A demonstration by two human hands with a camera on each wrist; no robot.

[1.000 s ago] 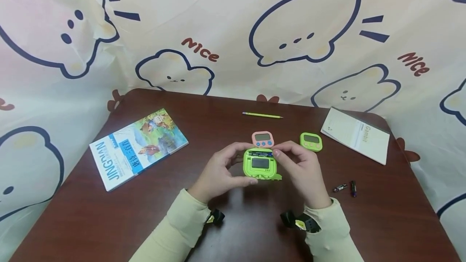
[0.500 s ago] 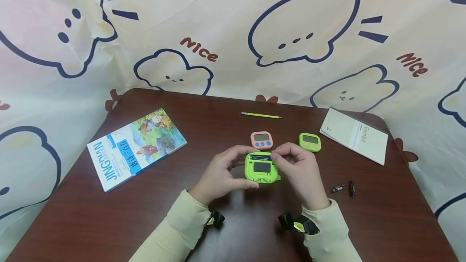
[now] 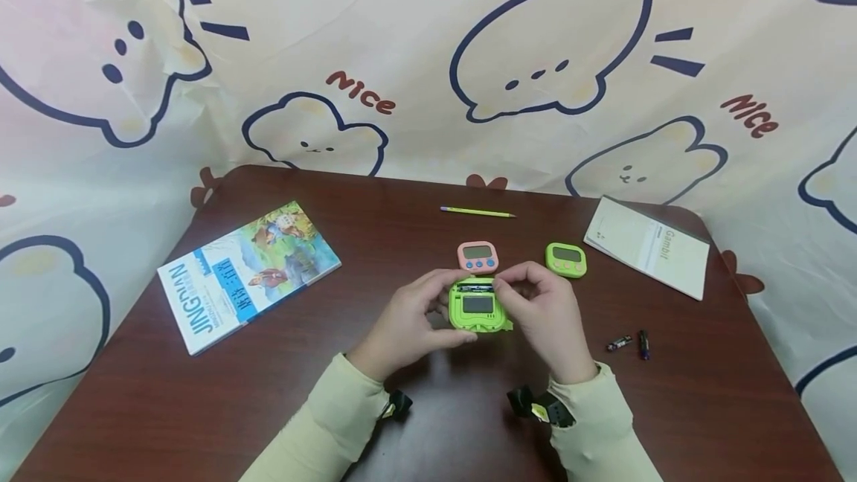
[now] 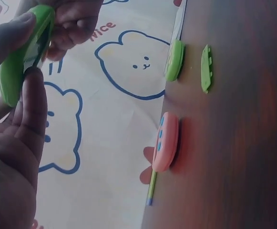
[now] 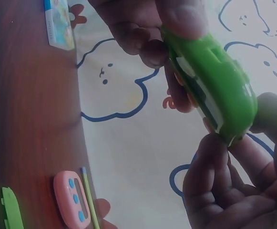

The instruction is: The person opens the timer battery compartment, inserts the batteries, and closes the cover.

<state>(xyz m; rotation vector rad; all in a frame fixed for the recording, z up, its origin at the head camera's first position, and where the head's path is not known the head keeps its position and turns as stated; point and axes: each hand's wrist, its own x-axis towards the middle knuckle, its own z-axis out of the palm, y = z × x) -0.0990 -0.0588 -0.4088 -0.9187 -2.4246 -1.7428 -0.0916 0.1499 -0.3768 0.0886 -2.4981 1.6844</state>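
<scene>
Both hands hold a lime green timer [image 3: 477,306] just above the table, its back up and the battery slot at its top edge uncovered. A battery [image 3: 474,286] lies in that slot. My left hand [image 3: 418,315] grips the timer's left side, thumb below and fingers above. My right hand [image 3: 538,303] pinches the top right corner beside the battery. In the left wrist view the timer [image 4: 19,62] shows edge-on between my fingers [image 4: 33,109]. The right wrist view shows the timer [image 5: 214,90] with my right fingers [image 5: 224,186] under it.
A pink timer [image 3: 477,256] and a second green timer [image 3: 565,259] lie just beyond the hands, with a pencil [image 3: 477,212] further back. A loose green cover [image 4: 206,68] lies on the table. There is a book [image 3: 248,274] at left, a white booklet [image 3: 646,245] and two batteries [image 3: 626,342] at right.
The hands and the green timer have shifted slightly up and left in view. My right fingertips have closed in on the timer's top edge by the battery slot.
</scene>
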